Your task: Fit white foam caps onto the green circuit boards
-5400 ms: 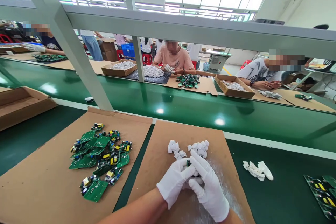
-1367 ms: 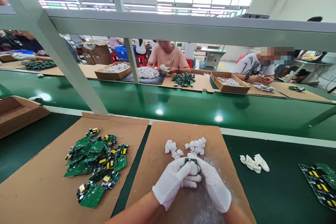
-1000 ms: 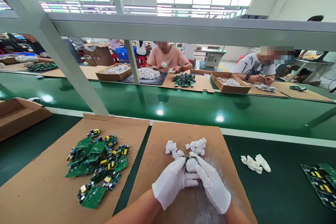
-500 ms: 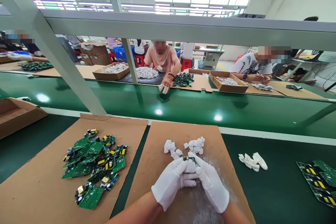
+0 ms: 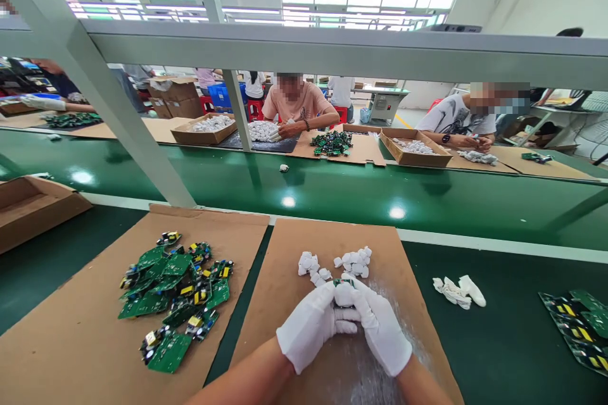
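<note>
Both my hands wear white gloves and meet above a cardboard sheet (image 5: pixel 266 304). My left hand (image 5: pixel 311 323) and my right hand (image 5: pixel 377 323) are closed round a small white piece (image 5: pixel 344 295) with a strip of green circuit board (image 5: pixel 338 282) at its far edge. The fingers cover much of it. Just beyond the fingertips, small white pieces lie in two loose clusters, one to the left (image 5: pixel 308 263) and one to the right (image 5: pixel 356 262). Left of my hands, a heap of green circuit boards (image 5: pixel 173 266) with yellow and black components rests on cardboard.
A crumpled white glove (image 5: pixel 458 292) and more circuit boards (image 5: pixel 577 329) lie to the right. An open cardboard box (image 5: pixel 40 205) stands at far left. Ahead, a green conveyor belt (image 5: pixel 332 193) runs crosswise beneath a metal frame (image 5: pixel 332 50). Co-workers sit across it.
In my fingers the piece has tilted slightly, showing less green board. Across the belt, a co-worker's hand has drawn back, and a small white piece now shows on the belt.
</note>
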Demonstrator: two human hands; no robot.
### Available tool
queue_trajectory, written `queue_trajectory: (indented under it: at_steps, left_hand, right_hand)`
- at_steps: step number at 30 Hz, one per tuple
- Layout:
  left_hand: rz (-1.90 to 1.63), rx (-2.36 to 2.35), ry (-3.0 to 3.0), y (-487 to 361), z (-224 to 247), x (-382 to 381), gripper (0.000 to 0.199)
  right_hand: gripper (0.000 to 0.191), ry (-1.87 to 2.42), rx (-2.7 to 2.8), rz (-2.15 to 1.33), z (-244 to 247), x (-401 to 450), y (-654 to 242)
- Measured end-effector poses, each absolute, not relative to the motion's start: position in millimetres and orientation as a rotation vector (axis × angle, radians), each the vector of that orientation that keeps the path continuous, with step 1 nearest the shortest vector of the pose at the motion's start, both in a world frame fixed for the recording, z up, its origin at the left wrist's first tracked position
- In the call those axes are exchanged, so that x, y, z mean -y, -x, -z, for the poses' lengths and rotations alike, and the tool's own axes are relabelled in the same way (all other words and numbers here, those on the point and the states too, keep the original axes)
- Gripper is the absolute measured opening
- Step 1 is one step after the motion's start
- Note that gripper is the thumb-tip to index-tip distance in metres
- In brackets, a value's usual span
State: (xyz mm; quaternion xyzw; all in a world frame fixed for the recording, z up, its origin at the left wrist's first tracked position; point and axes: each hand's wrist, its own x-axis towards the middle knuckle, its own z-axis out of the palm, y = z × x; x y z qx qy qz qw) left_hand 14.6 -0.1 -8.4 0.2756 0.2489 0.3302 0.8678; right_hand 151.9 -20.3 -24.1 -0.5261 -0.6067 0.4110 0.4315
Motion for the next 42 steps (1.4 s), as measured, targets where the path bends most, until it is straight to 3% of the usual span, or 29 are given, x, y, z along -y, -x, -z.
queue_trajectory:
  at_steps: [7,17,22,27,31,34,36,39,42]
  left_hand:
    - [-0.807,-0.532,-0.622,-14,8,5,0.022]
    - [-0.776,-0.631,-0.703,-13,6,2,0.030]
    - [-0.787,-0.595,-0.767,-8,-1,0,0.030]
    - [-0.905,-0.644,-0.796,6,-25,-9,0.023]
    - [-0.978,-0.835,-1.049,18,-37,-52,0.040]
    - [-0.989,-1.140,-1.381,22,-29,-105,0.056]
    - [-0.964,-1.214,-1.455,21,-19,-141,0.049]
    - [-0.885,-1.339,-1.559,14,-2,-184,0.040]
    - [-0.806,-1.483,-1.670,9,11,-209,0.033]
  right_hand:
    - [0.043,1.509,1.638,-0.890,25,22,-148]
    - [0.039,1.338,1.541,-1.049,16,18,-150]
    - [0.048,1.239,1.379,-1.199,11,18,-161]
    - [0.031,1.553,1.373,-0.780,12,10,-182]
    - [0.026,1.604,1.702,-0.573,25,6,-174]
    - [0.038,1.641,1.890,-0.438,32,6,-162]
    - [0.035,1.703,1.928,-0.365,32,7,-158]
    - [0.012,1.768,1.928,-0.331,27,8,-158]
    - [0.009,1.754,1.909,-0.322,25,7,-161]
